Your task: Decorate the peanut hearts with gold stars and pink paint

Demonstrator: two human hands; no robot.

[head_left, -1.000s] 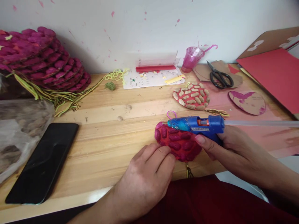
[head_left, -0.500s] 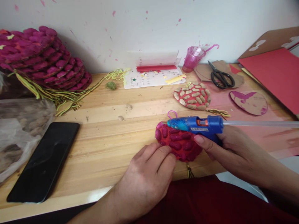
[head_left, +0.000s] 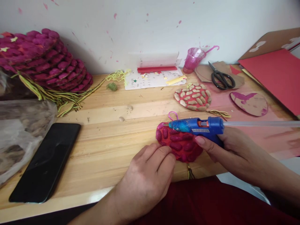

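My right hand (head_left: 231, 150) is wrapped round the handle of a blue hot glue gun (head_left: 199, 125), with a long clear glue stick (head_left: 260, 124) coming out of its back. Its nozzle points left, over the upper left part of a heart-shaped piece covered in magenta-painted peanuts (head_left: 176, 145). A pink loop (head_left: 172, 115) shows at the top of that heart and a dark tassel (head_left: 191, 172) at its bottom. With curled fingers, my left hand (head_left: 150, 172) grips the heart's lower left edge; the fingertips are hidden.
Behind lie a heart with unpainted peanuts (head_left: 194, 97), black scissors (head_left: 222, 78), a cardboard heart (head_left: 249, 103) and a pink cup (head_left: 192, 59). Leftward are a phone (head_left: 45, 162), a plastic bag of peanuts (head_left: 30, 125), a stack of magenta peanut-covered pieces (head_left: 53, 59) and yarn (head_left: 112, 86).
Both hands, the glue gun and the heart stay almost where they were. Only a slight shift of the camera view shows.
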